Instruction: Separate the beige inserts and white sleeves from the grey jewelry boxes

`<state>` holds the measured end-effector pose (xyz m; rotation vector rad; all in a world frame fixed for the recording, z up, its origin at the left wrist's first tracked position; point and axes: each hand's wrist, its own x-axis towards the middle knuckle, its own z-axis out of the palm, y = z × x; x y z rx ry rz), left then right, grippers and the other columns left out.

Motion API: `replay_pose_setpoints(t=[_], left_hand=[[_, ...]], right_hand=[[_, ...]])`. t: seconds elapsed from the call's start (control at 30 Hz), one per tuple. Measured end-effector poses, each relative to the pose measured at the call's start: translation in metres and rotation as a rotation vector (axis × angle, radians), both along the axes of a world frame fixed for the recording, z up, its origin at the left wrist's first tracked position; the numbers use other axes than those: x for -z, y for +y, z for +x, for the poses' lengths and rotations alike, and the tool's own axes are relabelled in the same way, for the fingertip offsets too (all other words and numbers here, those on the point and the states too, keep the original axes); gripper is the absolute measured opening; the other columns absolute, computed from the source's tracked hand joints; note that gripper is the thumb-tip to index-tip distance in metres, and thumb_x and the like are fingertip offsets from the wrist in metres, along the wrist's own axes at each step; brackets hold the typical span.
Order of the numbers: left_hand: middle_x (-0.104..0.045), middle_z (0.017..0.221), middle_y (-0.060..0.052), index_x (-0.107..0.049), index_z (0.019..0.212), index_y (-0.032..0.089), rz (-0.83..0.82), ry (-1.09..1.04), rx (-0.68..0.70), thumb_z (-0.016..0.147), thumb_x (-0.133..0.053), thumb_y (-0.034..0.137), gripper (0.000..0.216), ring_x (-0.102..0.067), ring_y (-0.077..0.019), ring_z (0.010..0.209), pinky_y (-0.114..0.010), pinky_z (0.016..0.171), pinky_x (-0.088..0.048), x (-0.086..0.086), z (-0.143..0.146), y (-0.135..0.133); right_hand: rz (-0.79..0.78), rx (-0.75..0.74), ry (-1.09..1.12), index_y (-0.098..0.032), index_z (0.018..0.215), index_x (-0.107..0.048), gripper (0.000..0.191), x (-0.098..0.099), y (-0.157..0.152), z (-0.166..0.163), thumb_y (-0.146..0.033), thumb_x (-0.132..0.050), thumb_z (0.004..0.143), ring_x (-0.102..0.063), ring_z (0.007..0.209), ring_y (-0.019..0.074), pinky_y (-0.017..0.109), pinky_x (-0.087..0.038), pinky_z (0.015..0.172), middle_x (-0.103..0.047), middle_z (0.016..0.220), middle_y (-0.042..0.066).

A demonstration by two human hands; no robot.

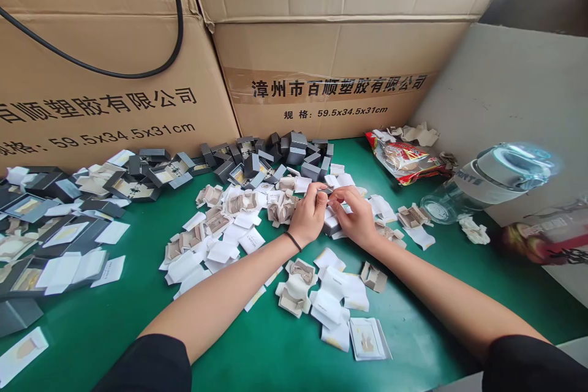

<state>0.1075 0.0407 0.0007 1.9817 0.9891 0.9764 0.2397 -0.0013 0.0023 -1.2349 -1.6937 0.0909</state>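
Note:
My left hand (307,213) and my right hand (353,215) meet over the middle of the green table (138,312). Both have their fingers curled round one small dark grey box (329,225) with a white insert, held between them. White and beige paper inserts (220,239) lie scattered all around the hands. A heap of small dark grey boxes (271,156) sits just beyond the hands, against the cartons. A black band circles my left wrist.
Two big brown cartons (321,55) with printed text wall off the back. Open grey boxes with lids (55,220) crowd the left side. A red snack bag (407,159) and a clear water bottle (487,180) lie at the right. A black cable (177,18) hangs over the left carton.

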Motion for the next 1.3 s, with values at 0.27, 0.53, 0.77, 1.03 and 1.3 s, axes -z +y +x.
replay_pose_setpoints(t=[0.27,0.53,0.77,1.03,1.3], left_hand=[[-0.064,0.086,-0.004,-0.046,0.108,0.021,0.011,0.009,0.012,0.094,-0.019,0.042,0.037,-0.062,-0.0178,0.076,-0.029,0.068,-0.045,0.000,-0.001,0.001],[-0.062,0.106,-0.007,-0.044,0.111,0.022,0.037,0.040,0.065,0.091,-0.034,0.043,0.031,-0.062,-0.0199,0.091,-0.032,0.080,-0.047,-0.001,-0.003,-0.001],[-0.063,0.111,-0.007,-0.046,0.109,0.021,0.098,0.078,0.034,0.090,-0.037,0.035,0.024,-0.062,-0.0213,0.096,-0.033,0.082,-0.048,-0.002,-0.003,-0.003],[-0.064,0.109,-0.006,-0.047,0.106,0.021,0.125,0.069,0.001,0.089,-0.039,0.032,0.022,-0.063,-0.0205,0.097,-0.032,0.082,-0.049,-0.001,-0.002,-0.003],[-0.065,0.104,-0.006,-0.047,0.105,0.020,0.161,0.047,0.000,0.088,-0.039,0.027,0.020,-0.064,-0.0196,0.091,-0.031,0.078,-0.050,-0.001,-0.002,-0.002]], right_hand=[[0.003,-0.059,0.008,-0.021,0.082,-0.054,0.010,0.000,0.002,0.003,-0.019,-0.045,0.086,-0.056,0.080,0.0184,0.035,-0.048,0.071,-0.059,0.081,0.005],[-0.026,0.052,0.087,-0.021,0.075,-0.057,0.012,-0.003,0.001,0.001,-0.025,-0.051,0.084,-0.052,0.067,0.0147,0.030,-0.048,0.059,-0.055,0.080,0.004],[-0.141,0.066,0.254,-0.021,0.078,-0.051,0.013,0.003,0.003,0.001,-0.032,-0.059,0.079,-0.050,0.063,0.0126,0.027,-0.048,0.056,-0.054,0.077,0.001],[-0.212,-0.001,0.350,-0.020,0.079,-0.055,0.016,0.007,0.005,0.003,-0.035,-0.060,0.079,-0.054,0.067,0.0128,0.026,-0.048,0.060,-0.058,0.077,0.001],[-0.269,-0.035,0.369,-0.020,0.088,-0.057,0.018,0.009,0.007,0.004,-0.037,-0.056,0.082,-0.055,0.067,0.0130,0.026,-0.048,0.061,-0.061,0.083,0.002]])
